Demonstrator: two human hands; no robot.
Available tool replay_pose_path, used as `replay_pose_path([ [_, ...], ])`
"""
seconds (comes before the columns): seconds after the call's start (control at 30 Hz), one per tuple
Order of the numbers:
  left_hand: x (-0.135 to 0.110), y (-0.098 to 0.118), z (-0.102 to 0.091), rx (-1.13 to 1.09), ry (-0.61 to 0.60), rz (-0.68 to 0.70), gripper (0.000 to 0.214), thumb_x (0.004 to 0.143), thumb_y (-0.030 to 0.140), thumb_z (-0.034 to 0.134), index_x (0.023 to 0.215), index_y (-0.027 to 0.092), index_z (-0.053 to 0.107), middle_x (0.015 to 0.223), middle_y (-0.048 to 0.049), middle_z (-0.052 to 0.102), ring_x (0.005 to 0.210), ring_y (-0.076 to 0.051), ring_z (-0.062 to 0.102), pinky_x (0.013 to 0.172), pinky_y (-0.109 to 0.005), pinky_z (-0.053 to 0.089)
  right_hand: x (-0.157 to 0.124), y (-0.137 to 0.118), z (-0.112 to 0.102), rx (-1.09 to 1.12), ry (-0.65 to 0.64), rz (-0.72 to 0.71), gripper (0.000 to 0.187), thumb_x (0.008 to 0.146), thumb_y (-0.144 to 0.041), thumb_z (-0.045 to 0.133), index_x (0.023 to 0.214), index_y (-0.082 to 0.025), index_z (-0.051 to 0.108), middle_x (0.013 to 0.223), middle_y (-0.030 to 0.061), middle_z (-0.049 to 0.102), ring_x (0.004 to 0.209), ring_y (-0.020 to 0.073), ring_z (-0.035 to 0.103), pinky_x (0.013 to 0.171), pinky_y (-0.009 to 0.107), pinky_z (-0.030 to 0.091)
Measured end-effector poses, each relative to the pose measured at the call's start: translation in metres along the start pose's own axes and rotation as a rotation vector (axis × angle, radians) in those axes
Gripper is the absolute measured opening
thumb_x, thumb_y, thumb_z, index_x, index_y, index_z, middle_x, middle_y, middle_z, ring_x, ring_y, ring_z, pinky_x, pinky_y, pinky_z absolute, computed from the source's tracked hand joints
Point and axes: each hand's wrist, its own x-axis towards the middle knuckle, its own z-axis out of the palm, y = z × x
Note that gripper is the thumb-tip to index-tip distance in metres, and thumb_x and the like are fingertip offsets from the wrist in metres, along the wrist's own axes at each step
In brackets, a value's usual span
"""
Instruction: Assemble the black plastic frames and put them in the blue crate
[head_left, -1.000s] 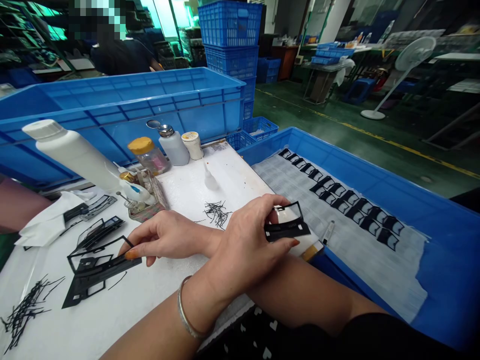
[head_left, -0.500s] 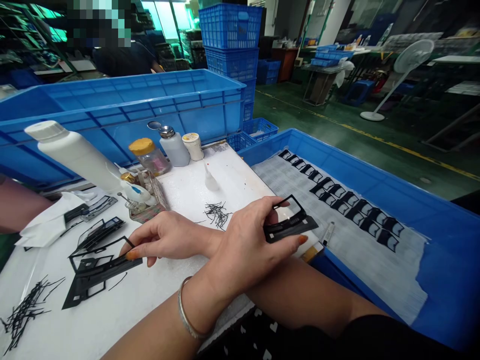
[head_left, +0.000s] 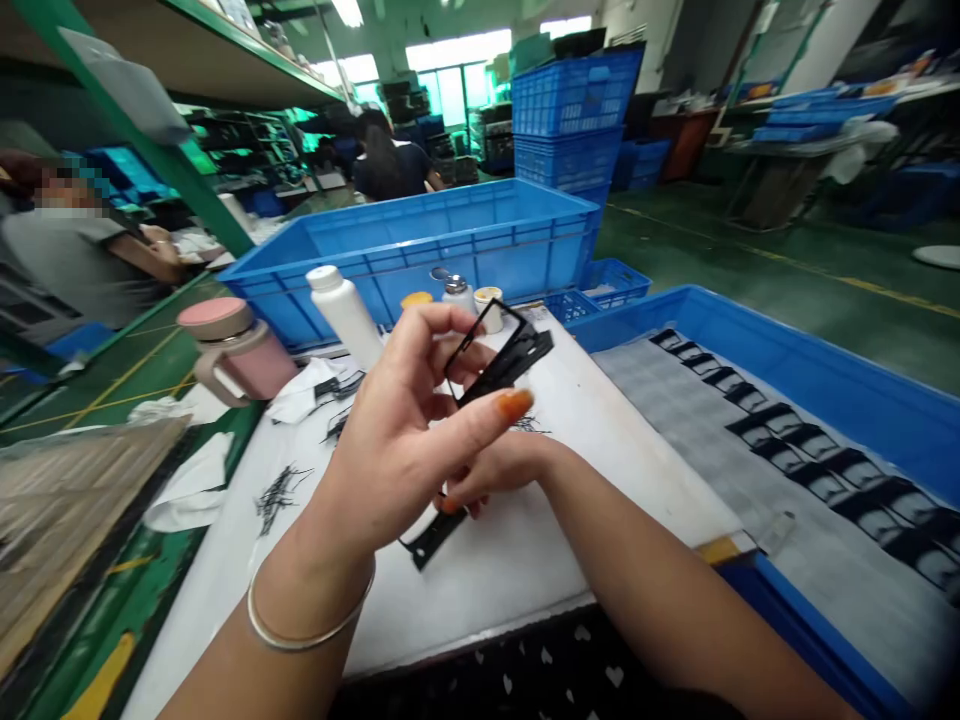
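Note:
My left hand (head_left: 409, 440), with a bangle on the wrist, is raised above the white table (head_left: 622, 470). It pinches a thin black plastic frame (head_left: 501, 357) between thumb and fingers, tilted up towards me. My right arm crosses beneath it. My right hand (head_left: 499, 468) is largely hidden behind the left one, its fingers curled down onto another black frame part (head_left: 433, 537) that lies on the table.
A white bottle (head_left: 343, 312), small jars (head_left: 457, 291) and a pink mug (head_left: 238, 350) stand at the back. Behind them is a big blue crate (head_left: 457, 235). A blue tray (head_left: 840, 375) on the right holds rows of black parts (head_left: 795, 445). Black trimmings (head_left: 276, 490) lie on the left. A co-worker (head_left: 82, 265) sits far left.
My left hand lifted the black frame from near the tray's edge up in front of me. My right hand drew in under it with its part. The view swung left.

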Motion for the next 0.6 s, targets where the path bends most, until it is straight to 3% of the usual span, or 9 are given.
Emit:
replay_pose_path([
  [0.07, -0.01, -0.007, -0.022, 0.147, 0.02, 0.008, 0.041, 0.079, 0.039, 0.072, 0.113, 0.023, 0.055, 0.102, -0.0057, 0.059, 0.091, -0.017, 0.058, 0.065, -0.021, 0.051, -0.002, 0.001, -0.006, -0.112, -0.29, 0.085, 0.01, 0.064, -0.008, 0.069, 0.073, -0.013, 0.071, 0.059, -0.0002, 0.065, 0.047, 0.0108, 0.061, 0.046, 0.018, 0.042],
  [0.1, -0.015, -0.012, -0.03, 0.231, 0.019, 0.006, 0.04, 0.078, 0.038, 0.073, 0.11, 0.022, 0.057, 0.102, -0.006, 0.06, 0.091, -0.017, 0.058, 0.066, -0.022, 0.052, -0.003, 0.0, -0.009, -0.179, -0.354, 0.116, 0.013, 0.066, -0.009, 0.068, 0.078, -0.013, 0.071, 0.062, 0.0011, 0.066, 0.049, 0.0112, 0.061, 0.046, 0.018, 0.043],
  [0.13, -0.02, -0.019, -0.037, 0.317, 0.01, -0.006, 0.039, 0.077, 0.036, 0.074, 0.11, 0.021, 0.059, 0.103, -0.0062, 0.06, 0.091, -0.017, 0.058, 0.067, -0.022, 0.052, -0.005, -0.003, -0.011, -0.236, -0.335, 0.128, 0.016, 0.069, -0.011, 0.067, 0.084, -0.014, 0.071, 0.065, 0.0019, 0.067, 0.05, 0.0111, 0.062, 0.047, 0.018, 0.044],
  [0.27, -0.035, -0.048, -0.045, 0.53, -0.021, -0.006, 0.043, 0.079, 0.035, 0.073, 0.118, 0.023, 0.06, 0.109, -0.0071, 0.059, 0.084, -0.015, 0.057, 0.065, -0.024, 0.053, -0.012, -0.021, -0.022, -0.254, -0.055, 0.035, 0.014, 0.08, -0.023, 0.061, 0.088, -0.015, 0.07, 0.079, 0.0047, 0.069, 0.059, 0.0118, 0.063, 0.052, 0.021, 0.047],
  [0.43, -0.041, -0.074, -0.038, 0.543, 0.015, 0.035, 0.047, 0.078, 0.036, 0.074, 0.121, 0.024, 0.059, 0.113, -0.008, 0.058, 0.08, -0.015, 0.056, 0.067, -0.028, 0.052, -0.014, -0.033, -0.027, 0.04, 0.365, -0.054, 0.04, 0.091, -0.049, 0.049, 0.098, -0.015, 0.069, 0.075, 0.0069, 0.068, 0.045, 0.0081, 0.054, 0.042, 0.021, 0.034],
  [0.53, -0.045, -0.079, -0.037, 0.498, 0.021, 0.04, 0.047, 0.076, 0.034, 0.076, 0.12, 0.025, 0.061, 0.115, -0.0084, 0.058, 0.096, -0.02, 0.056, 0.072, -0.03, 0.052, -0.011, -0.032, -0.02, 0.074, 0.378, -0.088, 0.043, 0.09, -0.053, 0.051, 0.102, -0.016, 0.069, 0.072, 0.0071, 0.067, 0.044, 0.0074, 0.049, 0.043, 0.022, 0.034],
  [0.6, -0.047, -0.082, -0.039, 0.341, 0.052, -0.028, 0.049, 0.074, 0.035, 0.078, 0.119, 0.026, 0.062, 0.119, -0.0081, 0.056, 0.107, -0.022, 0.052, 0.074, -0.028, 0.052, -0.01, -0.03, -0.014, 0.065, 0.403, -0.106, 0.039, 0.089, -0.051, 0.054, 0.103, -0.018, 0.07, 0.072, 0.0065, 0.065, 0.046, 0.0085, 0.049, 0.045, 0.023, 0.036],
])
